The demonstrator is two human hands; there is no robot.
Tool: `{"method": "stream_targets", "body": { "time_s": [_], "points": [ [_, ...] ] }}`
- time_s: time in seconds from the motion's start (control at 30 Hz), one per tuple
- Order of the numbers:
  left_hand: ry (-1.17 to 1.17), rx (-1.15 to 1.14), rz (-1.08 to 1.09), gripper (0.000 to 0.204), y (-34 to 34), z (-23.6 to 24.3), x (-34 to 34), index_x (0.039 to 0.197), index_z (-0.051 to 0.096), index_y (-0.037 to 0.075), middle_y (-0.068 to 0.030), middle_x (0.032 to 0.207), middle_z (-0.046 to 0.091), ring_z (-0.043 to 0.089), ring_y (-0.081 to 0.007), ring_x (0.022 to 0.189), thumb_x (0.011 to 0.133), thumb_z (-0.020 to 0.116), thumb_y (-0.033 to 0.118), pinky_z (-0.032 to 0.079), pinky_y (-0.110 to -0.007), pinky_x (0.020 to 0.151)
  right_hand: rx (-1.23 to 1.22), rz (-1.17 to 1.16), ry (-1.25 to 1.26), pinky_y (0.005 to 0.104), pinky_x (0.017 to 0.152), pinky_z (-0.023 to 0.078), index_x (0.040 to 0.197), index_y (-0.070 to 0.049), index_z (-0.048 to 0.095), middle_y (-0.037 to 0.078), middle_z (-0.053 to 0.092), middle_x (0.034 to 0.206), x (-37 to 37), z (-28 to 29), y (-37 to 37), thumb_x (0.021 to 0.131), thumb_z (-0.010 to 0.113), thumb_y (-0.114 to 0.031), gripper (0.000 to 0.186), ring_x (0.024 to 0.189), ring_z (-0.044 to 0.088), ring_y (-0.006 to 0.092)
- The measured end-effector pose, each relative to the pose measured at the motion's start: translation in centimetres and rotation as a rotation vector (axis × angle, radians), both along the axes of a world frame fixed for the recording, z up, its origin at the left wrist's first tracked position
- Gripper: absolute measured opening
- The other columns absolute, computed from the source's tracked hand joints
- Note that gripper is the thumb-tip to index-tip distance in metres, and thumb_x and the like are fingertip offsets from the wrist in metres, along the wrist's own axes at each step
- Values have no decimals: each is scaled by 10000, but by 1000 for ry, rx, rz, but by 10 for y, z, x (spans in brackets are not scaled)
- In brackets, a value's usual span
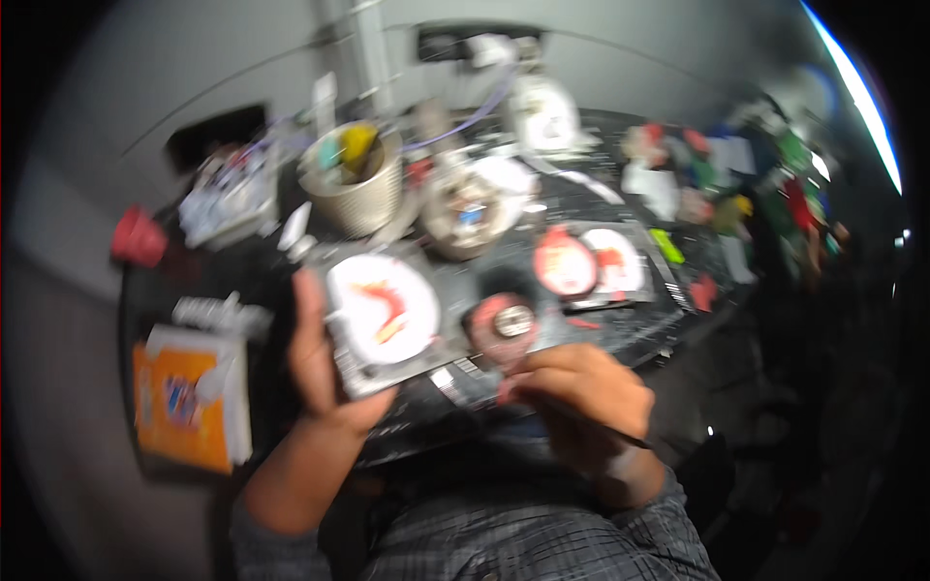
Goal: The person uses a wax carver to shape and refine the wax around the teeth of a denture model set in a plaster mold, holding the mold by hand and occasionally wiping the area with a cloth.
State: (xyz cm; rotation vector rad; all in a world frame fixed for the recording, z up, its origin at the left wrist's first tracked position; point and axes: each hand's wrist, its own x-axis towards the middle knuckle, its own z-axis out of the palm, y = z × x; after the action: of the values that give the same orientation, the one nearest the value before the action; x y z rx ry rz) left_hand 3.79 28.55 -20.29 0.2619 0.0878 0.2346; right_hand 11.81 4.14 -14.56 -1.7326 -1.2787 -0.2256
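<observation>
My left hand (315, 363) grips a square grey slab by its left side and lower corner. On the slab is a white disc (412, 281) with a red-orange painted patch. My right hand (591, 387) is closed around a thin dark-handled tool (610, 432), its handle end pointing down to the right. Reddish colour shows at the fingertips, where blur hides the tool's tip. Just beyond those fingers stands a small round dark-red pot (496, 341) with a pale centre. Farther right, a second square piece carries another white disc (625, 263) with red on it, partly covered by a round red-and-white piece (564, 263).
The black table (281, 290) holds a cream ribbed pot (356, 198) of tools, a cluttered round bowl (465, 218), a white tray (228, 208), a red cup (139, 237) and an orange book (189, 402). Mixed coloured items (717, 174) crowd the right; a pale rounded object (542, 116) stands behind.
</observation>
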Motion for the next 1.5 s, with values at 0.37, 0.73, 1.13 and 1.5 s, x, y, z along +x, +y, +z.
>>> {"method": "stream_targets", "body": {
  "time_s": [0.37, 0.73, 1.13, 1.5],
  "points": [
    [-32, 233, -49, 636, 16, -10, 18, 1485, 571, 52, -179, 1496, 609, 552, -409, 1384, 1095, 516, 551, 321, -639, 1244, 213, -105, 110, 420, 798, 553, 1045, -4, 647, 140, 675, 976, 14, -43, -40, 964, 749, -111, 168, 925, 699, 337],
    [87, 245, -29, 683, 17, 13, 30, 1519, 530, 52, -207, 1524, 571, 537, -434, 1394, 1084, 510, 578, 340, -660, 1217, 238, -92, 196, 430, 826, 560, 1035, 10, 641, 154, 685, 977, 7, -43, -56, 1008, 692, -135, 156, 930, 709, 347],
    [97, 211, 0, 736, 26, 0, 29, 1555, 485, 52, -238, 1555, 530, 520, -461, 1405, 1072, 503, 608, 361, -683, 1188, 259, -101, 107, 409, 845, 570, 1092, 5, 688, 137, 699, 1063, 10, -54, -51, 973, 743, -108, 173, 989, 713, 325],
    [70, 210, 3, 787, 39, -19, 23, 1588, 444, 53, -266, 1584, 493, 505, -486, 1415, 1062, 496, 635, 380, -704, 1161, 276, -85, 134, 409, 920, 582, 1234, 28, 690, 187, 720, 1157, 12, -56, -53, 984, 721, -33, 259, 1074, 717, 344]
  ]
}}
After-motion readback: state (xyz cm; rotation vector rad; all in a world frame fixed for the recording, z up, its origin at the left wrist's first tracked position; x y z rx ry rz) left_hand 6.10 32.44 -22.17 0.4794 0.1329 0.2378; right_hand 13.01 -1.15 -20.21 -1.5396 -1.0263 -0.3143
